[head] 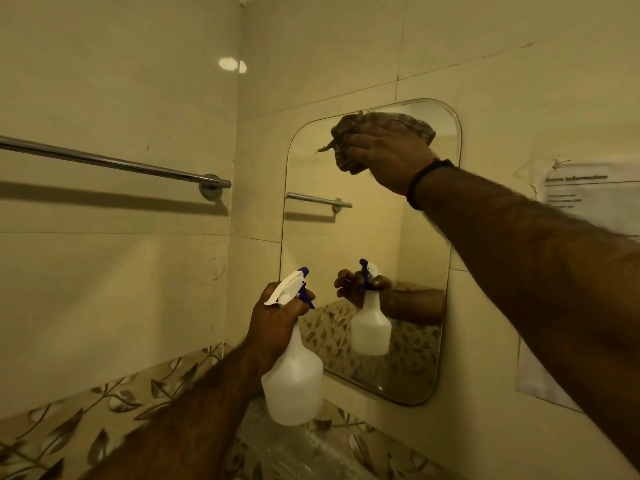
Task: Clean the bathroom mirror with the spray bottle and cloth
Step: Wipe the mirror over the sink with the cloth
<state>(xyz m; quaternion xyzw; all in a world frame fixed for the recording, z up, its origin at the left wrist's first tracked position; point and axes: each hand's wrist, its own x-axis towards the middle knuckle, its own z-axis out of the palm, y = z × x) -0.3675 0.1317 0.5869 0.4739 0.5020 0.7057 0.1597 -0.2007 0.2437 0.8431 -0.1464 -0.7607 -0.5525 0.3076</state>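
While the right hand [388, 152] reaches up to the top of the mirror [367, 244], right of the frame's centre, its fingers are curled round a bunched, mottled brown cloth [349, 131] and hold it against the glass near the mirror's upper edge. A frayed bit of the cloth hangs out at its left side. A dark band [427, 181] circles the wrist of that arm, which stretches in from the right edge of the frame. Lower down, near the bottom centre, the left hand [277, 322] grips the neck of a white spray bottle [294, 382], with fingers wrapped round it just under the white and blue trigger head; the nozzle points toward the mirror, and the bottle's body hangs below the hand, in front of the mirror's lower left corner but apart from the glass. The mirror, a rounded rectangle on the pale tiled wall, shows the bottle and the hand on it again in its lower half. At the left of the frame a chrome towel rail [114, 162] runs along the adjoining wall. A printed paper sheet [588, 192] is stuck on the wall at the right edge. A border of leaf-patterned tiles [114, 403] crosses the lower left.
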